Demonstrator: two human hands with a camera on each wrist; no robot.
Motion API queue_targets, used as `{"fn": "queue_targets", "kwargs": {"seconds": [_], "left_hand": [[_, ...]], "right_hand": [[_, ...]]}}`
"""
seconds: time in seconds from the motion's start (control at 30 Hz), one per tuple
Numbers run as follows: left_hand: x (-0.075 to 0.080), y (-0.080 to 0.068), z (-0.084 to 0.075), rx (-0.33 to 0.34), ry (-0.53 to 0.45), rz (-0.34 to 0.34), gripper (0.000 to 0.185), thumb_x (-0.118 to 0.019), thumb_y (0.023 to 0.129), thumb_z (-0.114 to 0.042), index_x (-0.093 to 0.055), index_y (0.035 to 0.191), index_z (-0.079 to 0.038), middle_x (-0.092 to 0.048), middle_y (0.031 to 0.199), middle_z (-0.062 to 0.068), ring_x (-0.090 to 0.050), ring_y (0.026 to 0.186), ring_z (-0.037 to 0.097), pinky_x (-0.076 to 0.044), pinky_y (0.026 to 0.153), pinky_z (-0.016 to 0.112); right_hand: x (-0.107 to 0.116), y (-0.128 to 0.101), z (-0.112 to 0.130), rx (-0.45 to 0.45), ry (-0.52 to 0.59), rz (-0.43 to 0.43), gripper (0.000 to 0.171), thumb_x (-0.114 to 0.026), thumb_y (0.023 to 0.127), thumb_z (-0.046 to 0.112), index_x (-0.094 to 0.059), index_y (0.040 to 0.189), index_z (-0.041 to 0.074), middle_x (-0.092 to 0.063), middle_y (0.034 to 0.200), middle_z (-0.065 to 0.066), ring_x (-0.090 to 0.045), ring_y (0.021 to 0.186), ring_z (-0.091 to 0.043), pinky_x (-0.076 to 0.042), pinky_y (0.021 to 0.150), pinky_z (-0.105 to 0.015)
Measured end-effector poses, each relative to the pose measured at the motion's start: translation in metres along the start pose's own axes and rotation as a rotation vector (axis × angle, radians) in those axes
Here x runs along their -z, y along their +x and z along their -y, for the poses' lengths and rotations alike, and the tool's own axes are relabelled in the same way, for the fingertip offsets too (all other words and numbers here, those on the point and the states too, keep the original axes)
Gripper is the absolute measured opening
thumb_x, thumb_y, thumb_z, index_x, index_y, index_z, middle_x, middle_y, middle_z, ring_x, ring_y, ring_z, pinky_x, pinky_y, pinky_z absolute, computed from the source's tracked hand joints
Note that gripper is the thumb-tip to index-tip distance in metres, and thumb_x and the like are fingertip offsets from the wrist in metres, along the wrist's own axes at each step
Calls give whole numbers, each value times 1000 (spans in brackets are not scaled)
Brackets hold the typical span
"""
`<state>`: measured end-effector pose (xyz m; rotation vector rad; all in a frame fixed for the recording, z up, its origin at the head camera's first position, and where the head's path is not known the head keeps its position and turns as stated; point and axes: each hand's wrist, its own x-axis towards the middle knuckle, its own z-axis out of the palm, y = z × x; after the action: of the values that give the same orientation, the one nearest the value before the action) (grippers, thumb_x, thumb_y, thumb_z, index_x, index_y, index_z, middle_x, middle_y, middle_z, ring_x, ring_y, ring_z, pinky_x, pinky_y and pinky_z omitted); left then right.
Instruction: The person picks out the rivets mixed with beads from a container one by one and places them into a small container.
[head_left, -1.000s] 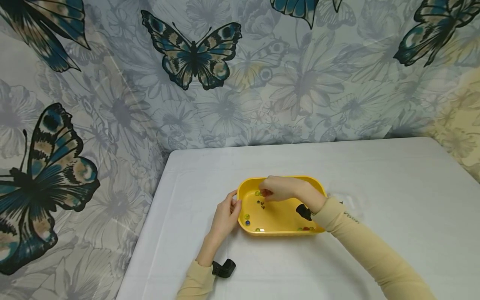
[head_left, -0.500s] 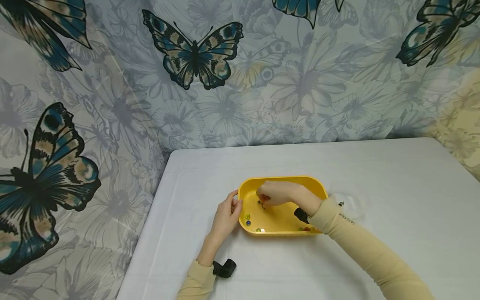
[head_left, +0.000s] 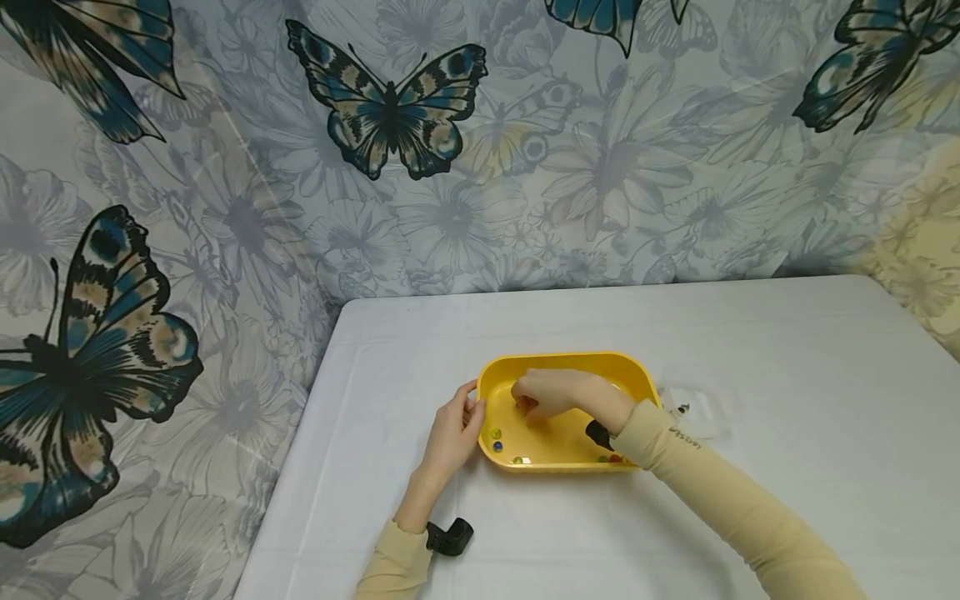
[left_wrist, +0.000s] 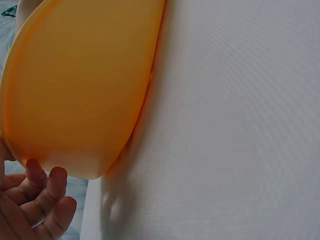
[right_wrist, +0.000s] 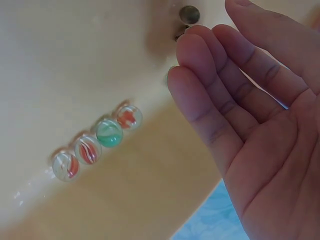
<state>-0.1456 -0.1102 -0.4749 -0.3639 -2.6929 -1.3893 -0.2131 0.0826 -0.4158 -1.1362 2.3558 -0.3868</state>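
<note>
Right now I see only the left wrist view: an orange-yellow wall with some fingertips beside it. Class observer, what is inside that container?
Observer: Glass marbles. The right wrist view shows four in a row along the inner wall of the yellow tray.
Operator: Where is the right hand?
Observer: The right hand is inside the tray, over its left half.
Operator: Does it hold a marble?
Observer: The right wrist view shows its fingers relaxed and the palm bare. A dark marble lies just past the fingertips.
</note>
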Motion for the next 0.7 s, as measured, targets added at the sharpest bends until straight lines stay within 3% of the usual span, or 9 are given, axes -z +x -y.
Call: {"fn": "queue_targets", "kwargs": {"seconds": [0.7], "left_hand": [[1, 0, -1, -8, -4, -4, 36, -49, 96, -16, -49, 128, 0, -51, 73, -4, -50, 61, 7, -45, 56, 21]], "right_hand": [[-7, 9, -1, -37, -23, 32, 10, -67, 81, 4, -57, 78, 6, -44, 65, 3, -40, 61, -10, -34, 59, -21]]}}
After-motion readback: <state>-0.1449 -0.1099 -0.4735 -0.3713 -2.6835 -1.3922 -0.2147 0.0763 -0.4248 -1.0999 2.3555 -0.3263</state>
